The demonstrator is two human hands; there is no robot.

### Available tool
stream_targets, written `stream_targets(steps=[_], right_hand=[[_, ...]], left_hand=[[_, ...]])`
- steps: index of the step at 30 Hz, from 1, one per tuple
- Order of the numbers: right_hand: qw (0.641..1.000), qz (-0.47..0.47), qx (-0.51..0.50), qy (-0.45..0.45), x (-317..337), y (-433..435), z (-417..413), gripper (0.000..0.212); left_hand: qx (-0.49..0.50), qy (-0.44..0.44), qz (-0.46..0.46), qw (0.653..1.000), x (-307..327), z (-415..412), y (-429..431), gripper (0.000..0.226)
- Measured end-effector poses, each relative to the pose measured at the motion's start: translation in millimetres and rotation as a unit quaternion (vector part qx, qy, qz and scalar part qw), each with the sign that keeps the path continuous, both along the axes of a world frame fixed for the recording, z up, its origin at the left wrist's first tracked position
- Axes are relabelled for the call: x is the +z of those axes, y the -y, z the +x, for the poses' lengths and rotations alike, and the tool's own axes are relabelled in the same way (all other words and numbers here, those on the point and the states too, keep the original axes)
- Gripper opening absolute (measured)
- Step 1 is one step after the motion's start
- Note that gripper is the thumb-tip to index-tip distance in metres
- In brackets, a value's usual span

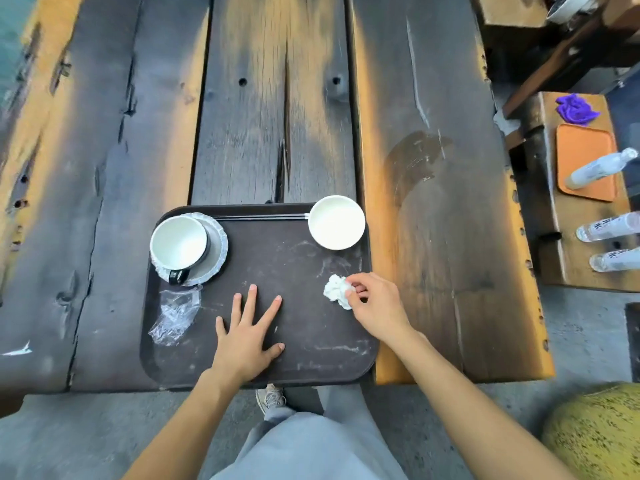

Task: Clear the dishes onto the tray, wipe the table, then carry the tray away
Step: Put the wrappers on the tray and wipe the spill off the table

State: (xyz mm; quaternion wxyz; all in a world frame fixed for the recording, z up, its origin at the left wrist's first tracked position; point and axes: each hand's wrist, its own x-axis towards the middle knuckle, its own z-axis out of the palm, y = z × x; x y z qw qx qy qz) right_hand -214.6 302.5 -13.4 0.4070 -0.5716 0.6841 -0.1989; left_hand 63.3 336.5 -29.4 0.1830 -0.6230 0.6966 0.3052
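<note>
A dark brown tray (298, 362) lies at the near edge of the dark wooden table (270, 98). On it stand a white cup (178, 245) on a pale saucer (218, 249) at the back left, a white bowl (336, 222) at the back right, black chopsticks (259, 216) along the far rim, and a clear plastic wrapper (175, 317) at the left. My left hand (247, 336) rests flat on the tray with fingers spread. My right hand (375, 301) pinches a crumpled white tissue (337, 291) at the tray's right side.
A wet smear (420, 174) marks the table right of the tray. To the right, a wooden bench (554, 209) holds an orange tray (585, 157), a purple cloth (576, 109) and three clear bottles (602, 230). A yellow-green cushion (595, 434) sits at the bottom right.
</note>
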Motion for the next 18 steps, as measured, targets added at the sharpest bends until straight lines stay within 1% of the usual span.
stream_targets(steps=[8,13,15,18], right_hand=[[0.994,-0.024,0.014,-0.103,-3,-9,26,0.015],[0.993,-0.028,0.013,-0.113,-1,-8,29,0.017],[0.995,-0.019,-0.004,-0.098,1,-7,28,0.023],[0.996,-0.025,-0.061,-0.066,5,-10,26,0.033]], left_hand=[[0.005,0.009,-0.003,1.000,-3,2,-10,0.086],[0.007,-0.008,0.011,1.000,2,4,-6,0.080],[0.022,-0.036,0.006,0.999,7,8,-5,0.074],[0.074,-0.135,-0.041,0.987,18,21,-3,0.062]])
